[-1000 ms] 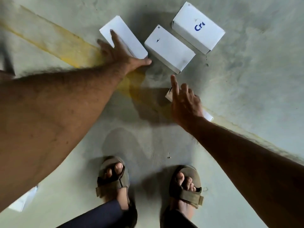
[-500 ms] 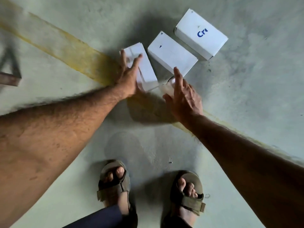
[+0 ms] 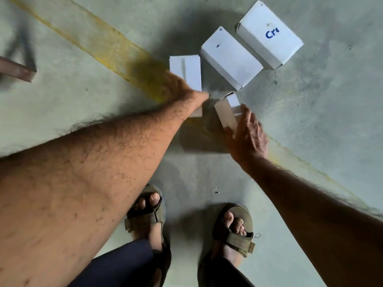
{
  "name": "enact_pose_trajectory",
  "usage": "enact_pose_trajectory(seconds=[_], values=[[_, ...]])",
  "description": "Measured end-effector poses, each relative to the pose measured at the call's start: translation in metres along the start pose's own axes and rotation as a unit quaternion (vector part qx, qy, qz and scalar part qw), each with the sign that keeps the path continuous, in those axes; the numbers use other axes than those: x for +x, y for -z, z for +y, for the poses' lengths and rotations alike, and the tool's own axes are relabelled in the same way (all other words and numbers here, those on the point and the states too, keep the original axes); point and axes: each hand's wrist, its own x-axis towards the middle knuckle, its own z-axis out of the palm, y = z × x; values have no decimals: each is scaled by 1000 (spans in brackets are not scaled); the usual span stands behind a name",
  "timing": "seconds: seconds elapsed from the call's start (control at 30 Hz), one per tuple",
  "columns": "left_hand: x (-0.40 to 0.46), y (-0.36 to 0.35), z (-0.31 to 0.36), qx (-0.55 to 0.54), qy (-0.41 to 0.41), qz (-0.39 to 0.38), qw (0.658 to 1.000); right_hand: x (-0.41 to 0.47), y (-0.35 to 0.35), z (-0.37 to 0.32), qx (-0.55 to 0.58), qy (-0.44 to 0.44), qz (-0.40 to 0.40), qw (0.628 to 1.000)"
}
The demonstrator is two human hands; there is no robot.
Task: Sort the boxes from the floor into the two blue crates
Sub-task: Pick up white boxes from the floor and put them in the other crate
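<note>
Four white boxes on the floor [image 3: 321, 121], left hand [image 3: 178, 88] clasping the flat box [image 3: 186, 69], its fingers hidden, right hand [image 3: 246, 135] gripping the small tilted box [image 3: 228, 112], lettered box [image 3: 269, 34] with print cut off

Both hands [image 3: 178, 88] [image 3: 247, 137] low, fingers curled.

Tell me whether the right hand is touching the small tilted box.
Touching. The head view shows the right hand with its fingers laid against the small tilted box, thumb on its lower edge, no gap between them.
</note>
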Motion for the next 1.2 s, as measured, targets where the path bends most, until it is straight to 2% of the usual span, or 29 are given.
enact_pose_trajectory(seconds=[0.07, 0.13, 0.23, 0.33, 0.47, 0.57, 0.67, 0.7, 0.77, 0.8, 0.87, 0.9, 0.97, 1.0, 1.07, 1.1, 1.17, 1.2], values=[[-14, -8, -18, 60, 22, 1, 998, -3, 2, 1, -3, -8, -1, 1000], [-25, -17, -38, 50, 36, 22, 998, -5, 3, -4, -4, -21, -13, 1000], [-35, -19, -57, -11, 39, 45, 998, -7, 6, -17, 21, -30, -22, 999], [-45, -6, -64, -86, 23, 14, 996, -16, 13, -29, 38, -14, -12, 999], [-89, 40, -64, -206, -29, -14, 978, -44, 55, -55, 47, -37, 1, 998], [-141, 92, -44, -299, -26, -71, 951, -75, 107, -79, 53, -62, 10, 997], [-228, 161, -2, -357, -36, -170, 918, -112, 193, -101, 74, -75, 45, 993], [-240, 168, -1, -386, -32, -199, 900, -116, 199, -105, 73, -79, 52, 993], [-302, 209, 25, -407, -14, -224, 886, -146, 268, -118, 87, -99, 71, 989], [-312, 212, 22, -425, -1, -233, 874, -151, 271, -121, 89, -92, 76, 989], [-375, 251, 54, -405, -14, -264, 875, -184, 344, -129, 107, -103, 110, 983], [-383, 254, 55, -409, -18, -274, 870, -189, 348, -132, 108, -100, 117, 982], [-440, 288, 87, -393, -54, -309, 864, -226, 414, -140, 109, -112, 145, 977], [-446, 290, 89, -395, -60, -321, 859, -231, 413, -141, 105, -102, 152, 977], [-500, 319, 123, -341, -121, -378, 852, -271, 472, -148, 103, -126, 195, 967], [-502, 322, 125, -321, -152, -381, 854, -276, 471, -151, 110, -126, 197, 966], [-552, 351, 152, -264, -236, -399, 846, -322, 524, -162, 110, -147, 247, 951], [-560, 359, 159, -244, -259, -385, 852, -331, 532, -165, 111, -147, 262, 947]])
